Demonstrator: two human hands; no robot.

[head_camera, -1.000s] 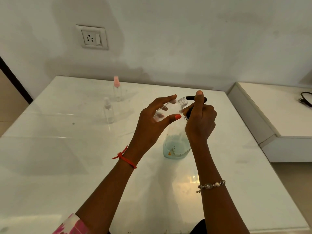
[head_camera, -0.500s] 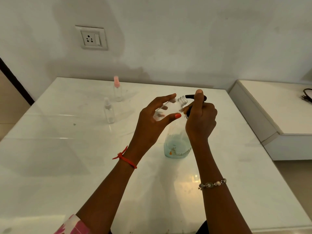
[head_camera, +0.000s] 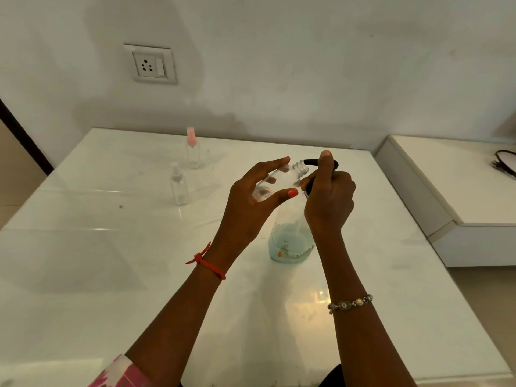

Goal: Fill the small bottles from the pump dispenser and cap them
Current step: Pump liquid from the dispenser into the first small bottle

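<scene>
The left hand [head_camera: 248,208] gripped a small clear bottle [head_camera: 282,181] between thumb and fingers, tilted so its open threaded neck pointed right, at the black pump spout [head_camera: 312,162]. The right hand [head_camera: 329,202] was curled around the pump's collar, with one finger pressed on top of the head. The pump dispenser [head_camera: 290,241] stood mid-table [head_camera: 111,275], pale blue liquid low inside it. Spout and neck seemed to touch, though the clear plastic blurred that. A pink-topped bottle [head_camera: 193,152] and a white-topped bottle [head_camera: 178,188] stood capped at the far left.

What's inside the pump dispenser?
Pale bluish liquid fills only the bottom of the pump dispenser; above that it looks empty. The right hand covers its neck, so any dip tube is hidden.
</scene>
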